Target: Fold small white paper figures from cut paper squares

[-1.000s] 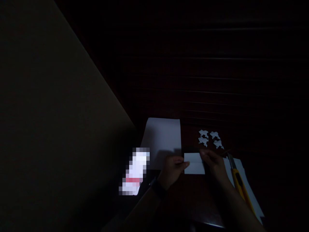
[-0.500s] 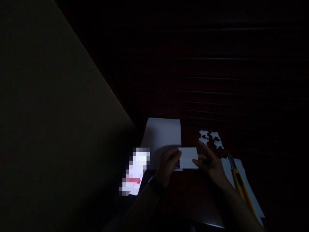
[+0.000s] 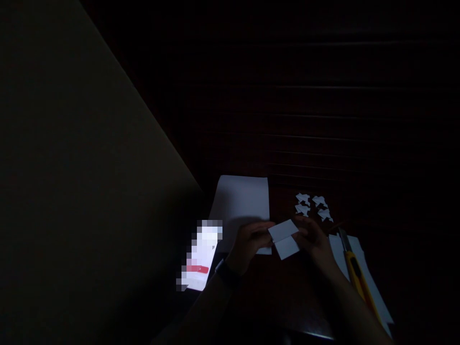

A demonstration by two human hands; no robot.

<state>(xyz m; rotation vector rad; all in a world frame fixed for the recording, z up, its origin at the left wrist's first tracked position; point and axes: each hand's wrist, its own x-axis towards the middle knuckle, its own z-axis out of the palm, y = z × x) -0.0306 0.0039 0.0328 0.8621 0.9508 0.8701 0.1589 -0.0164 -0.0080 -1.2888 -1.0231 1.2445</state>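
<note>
Both hands pinch a small creased white paper (image 3: 284,238), tilted, above the dark table (image 3: 287,297): the left hand (image 3: 249,244) at its left edge, the right hand (image 3: 314,242) at its right. Four small folded paper pieces (image 3: 312,206) lie just beyond; a yellow utility knife (image 3: 354,268) rests on paper to the right.

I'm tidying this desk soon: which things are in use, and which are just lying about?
In use: small paper, held between left hand and right hand.
Lying about: white sheet, four folded shapes, yellow knife.
</note>
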